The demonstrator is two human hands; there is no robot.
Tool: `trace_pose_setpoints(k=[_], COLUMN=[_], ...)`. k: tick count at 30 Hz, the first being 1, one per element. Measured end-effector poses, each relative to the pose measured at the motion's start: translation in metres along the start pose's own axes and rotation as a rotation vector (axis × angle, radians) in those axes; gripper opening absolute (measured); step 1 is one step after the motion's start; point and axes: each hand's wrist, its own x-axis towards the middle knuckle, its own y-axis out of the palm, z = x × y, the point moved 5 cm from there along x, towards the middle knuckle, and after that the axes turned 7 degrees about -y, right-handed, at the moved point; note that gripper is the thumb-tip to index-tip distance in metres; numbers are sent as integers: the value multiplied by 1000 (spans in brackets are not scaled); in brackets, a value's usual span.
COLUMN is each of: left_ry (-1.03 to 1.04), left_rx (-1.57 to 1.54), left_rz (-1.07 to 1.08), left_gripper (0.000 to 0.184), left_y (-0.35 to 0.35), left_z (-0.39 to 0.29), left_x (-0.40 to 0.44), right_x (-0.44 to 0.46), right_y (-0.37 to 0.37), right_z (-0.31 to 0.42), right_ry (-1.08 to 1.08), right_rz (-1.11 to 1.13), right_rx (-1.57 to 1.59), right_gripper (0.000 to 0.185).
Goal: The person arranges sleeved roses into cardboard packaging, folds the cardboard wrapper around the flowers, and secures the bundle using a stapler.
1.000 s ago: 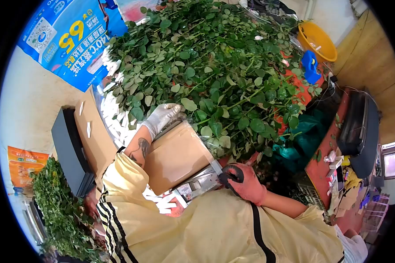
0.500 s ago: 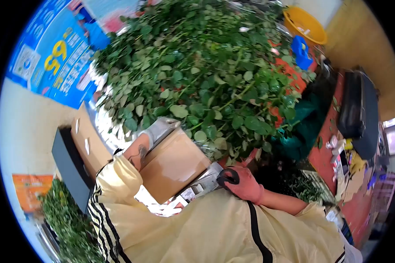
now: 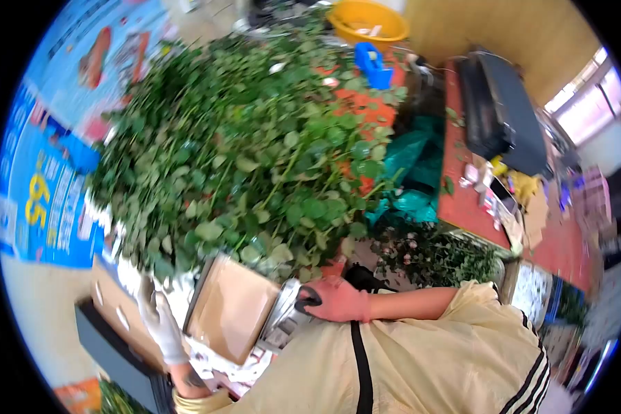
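My left hand, in a whitish glove, is off to the left of a brown cardboard box, apart from it, with fingers stretched out. The box lies tilted in front of my body, its brown face toward me. My right hand, in a pink-red glove with dark fingertips, is curled closed by a grey, shiny packet-like thing right of the box. What its fingers hold, if anything, is hidden. Beyond both hands spreads a large heap of leafy green stems.
A yellow basin and a blue tape-dispenser-like object stand at the back. To the right, a red table bears a black case and clutter. More leafy stems sit low beside it. A blue poster is at left.
My left hand has come off the cardboard box and moved left, its fingers now stretched out. My right hand stays closed near the grey packet-like thing. The view has swung to the right.
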Motion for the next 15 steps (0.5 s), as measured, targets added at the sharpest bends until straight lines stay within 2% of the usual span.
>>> trace_pose_setpoints(k=[1, 3, 5, 6, 7, 8, 10, 11, 12, 15], left_ry=[58, -246, -462, -511, -552, -446, -90, -94, -443, -531], left_rx=[-121, -80, -690, -798, -913, -663, 167, 166, -612, -778], left_rz=[-86, -213, -278, -167, -43, 48, 74, 69, 51, 37], left_gripper=[49, 55, 68, 71, 73, 70, 60, 60, 64, 77], left_y=[-19, -24, -3, 11, 28, 33, 38, 40, 44, 63], left_z=[19, 11, 86, 86, 81, 73, 33, 27, 40, 77], left_x=[-36, -104, -151, -158, -158, -160, -159, -155, -152, -163], right_x=[0, 3, 4, 4, 5, 4, 7, 7, 7, 6], right_y=[4, 0, -14, -10, -13, -12, -17, -20, -21, -28], right_z=[0, -2, 10, 5, 7, 2, 1, 3, 3, 0], right_ry=[-32, -46, -11, -74, -41, -65, -100, -15, 73, 45], right_rz=[54, 13, 17, 3, 30, 32, 34, 71, 106, 28], right_rx=[15, 82, 149, 182, 189, 175, 154, 335, 515, 463], right_gripper=[32, 28, 23, 18, 18, 18, 18, 18, 18, 18])
